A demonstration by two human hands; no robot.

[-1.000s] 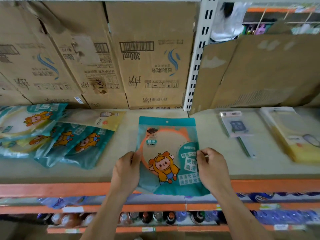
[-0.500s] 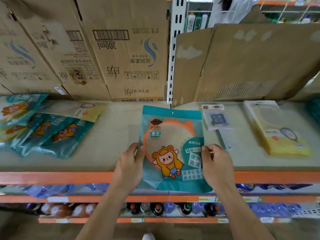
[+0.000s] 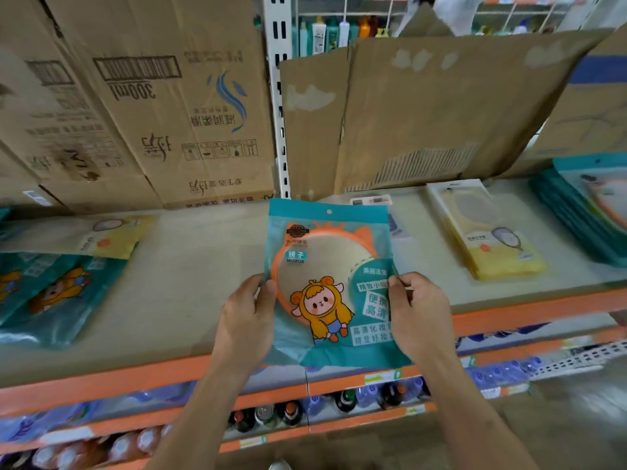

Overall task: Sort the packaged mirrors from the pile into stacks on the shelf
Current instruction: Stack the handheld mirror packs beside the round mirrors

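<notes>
Gripped the teal packaged mirror (image 3: 325,283) at frame centre, over the orange front edge of the shelf (image 3: 203,266), left side in the left hand (image 3: 246,317), right side in the right hand (image 3: 420,313), with the pile (image 3: 57,296) at frame left and a yellow stack (image 3: 492,239) and teal stack (image 3: 590,212) at right.
</notes>
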